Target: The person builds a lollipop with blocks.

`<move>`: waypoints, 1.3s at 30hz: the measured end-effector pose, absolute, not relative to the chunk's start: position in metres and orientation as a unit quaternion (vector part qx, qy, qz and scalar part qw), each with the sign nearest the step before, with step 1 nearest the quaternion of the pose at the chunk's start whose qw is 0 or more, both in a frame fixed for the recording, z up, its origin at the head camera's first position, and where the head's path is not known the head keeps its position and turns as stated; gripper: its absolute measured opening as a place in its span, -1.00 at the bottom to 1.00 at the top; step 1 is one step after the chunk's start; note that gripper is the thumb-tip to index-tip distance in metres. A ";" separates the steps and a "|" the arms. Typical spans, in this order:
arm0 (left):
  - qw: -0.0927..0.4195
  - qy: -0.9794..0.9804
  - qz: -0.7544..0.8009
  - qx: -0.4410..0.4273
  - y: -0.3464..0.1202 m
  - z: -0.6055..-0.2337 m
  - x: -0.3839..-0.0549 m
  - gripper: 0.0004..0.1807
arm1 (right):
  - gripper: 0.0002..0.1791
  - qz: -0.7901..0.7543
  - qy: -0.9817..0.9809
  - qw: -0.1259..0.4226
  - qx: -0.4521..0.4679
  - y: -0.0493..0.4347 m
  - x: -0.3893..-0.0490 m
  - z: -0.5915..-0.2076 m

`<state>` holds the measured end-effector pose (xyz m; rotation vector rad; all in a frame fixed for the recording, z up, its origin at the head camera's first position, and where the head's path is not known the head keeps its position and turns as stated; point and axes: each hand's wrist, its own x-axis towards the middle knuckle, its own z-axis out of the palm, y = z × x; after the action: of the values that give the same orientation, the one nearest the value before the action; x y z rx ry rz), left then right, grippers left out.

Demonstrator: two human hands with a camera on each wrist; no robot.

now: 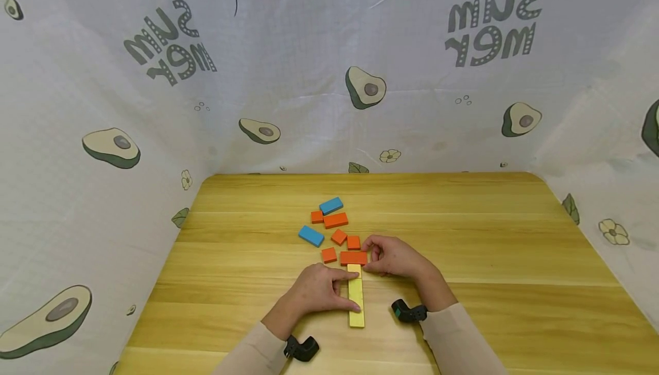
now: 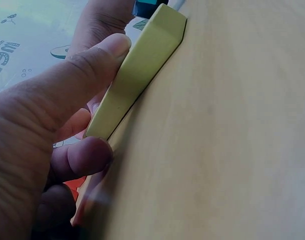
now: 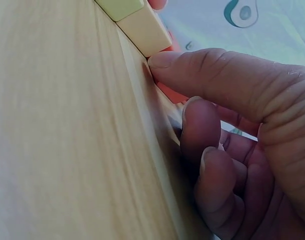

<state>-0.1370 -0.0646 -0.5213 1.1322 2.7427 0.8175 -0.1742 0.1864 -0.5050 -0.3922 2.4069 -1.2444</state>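
Observation:
A long yellow block [image 1: 355, 319] and a small yellow block [image 1: 353, 268] stand end to end in a column. Across the column's far end lies an orange rectangular block [image 1: 352, 258], making a T shape. My left hand [image 1: 315, 292] touches the column from the left, thumb on the long yellow block and index finger on the small one, spread apart. My right hand [image 1: 396, 258] pinches the orange block's right end between thumb and index finger. In the right wrist view, the thumb [image 3: 192, 75] reaches the corner where the small yellow block [image 3: 145, 30] meets the orange block [image 3: 172, 95].
Just beyond the T lie small orange blocks [image 1: 338, 237], a longer orange block [image 1: 336, 220] and two blue blocks [image 1: 311, 235] [image 1: 331, 206]. All rest on a wooden table [image 1: 463, 226], with a printed cloth [image 1: 309, 95] rising behind it.

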 end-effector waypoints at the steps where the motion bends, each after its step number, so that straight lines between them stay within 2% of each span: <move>1: 0.034 0.891 0.265 0.367 -0.065 -0.521 -0.137 -0.30 | -0.65 -0.445 0.861 0.200 -0.141 0.186 -0.174 -0.505; 19: 0.073 0.889 0.291 0.348 -0.065 -0.517 -0.135 -0.30 | -0.67 -0.431 0.868 0.200 -0.143 0.186 -0.174 -0.504; 34: 0.071 0.887 0.290 0.353 -0.065 -0.520 -0.135 -0.30 | -0.61 -0.438 0.863 0.201 -0.149 0.189 -0.173 -0.502; 39: 0.070 0.887 0.288 0.355 -0.064 -0.519 -0.135 -0.30 | -0.66 -0.462 0.849 0.212 -0.143 0.191 -0.173 -0.501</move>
<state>-0.1354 -0.0643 -0.5187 1.0682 2.6673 0.8674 -0.1733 0.1911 -0.5006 -0.3964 2.3587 -1.2841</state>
